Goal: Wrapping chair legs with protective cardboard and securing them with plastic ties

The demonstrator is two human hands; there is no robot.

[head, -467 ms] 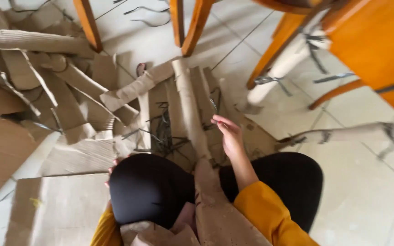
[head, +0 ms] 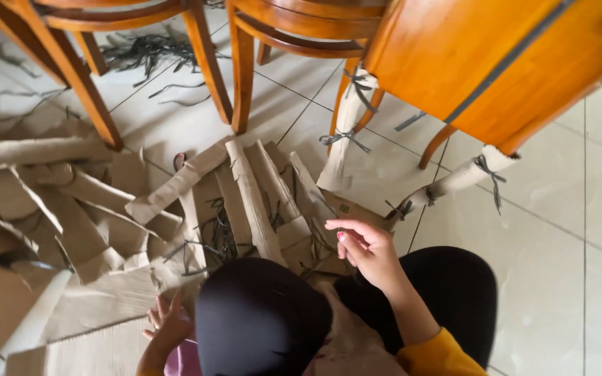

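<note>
The person sits on the pale tiled floor with knees in black trousers filling the bottom centre of the frame. The right hand, on an arm in a mustard-yellow sleeve, is raised just above the right knee, fingers loosely curled with thumb and forefinger close together; whether it pinches anything cannot be told. It hovers over the near end of a heap of creased brown cardboard strips lying fanned out on the floor in the middle of the frame, with thin dark grey plastic straps tangled among them.

The left hand is at the lower left, beside the left knee, fingers spread and empty, resting on or just above a flat sheet of corrugated cardboard.

More torn cardboard wrapping is piled across the left of the frame. Along the top stand orange-brown wooden chairs; two chair legs at the right are wrapped in cardboard sleeves tied with grey straps. Another loose bundle of dark straps lies under the chairs in the upper left.
</note>
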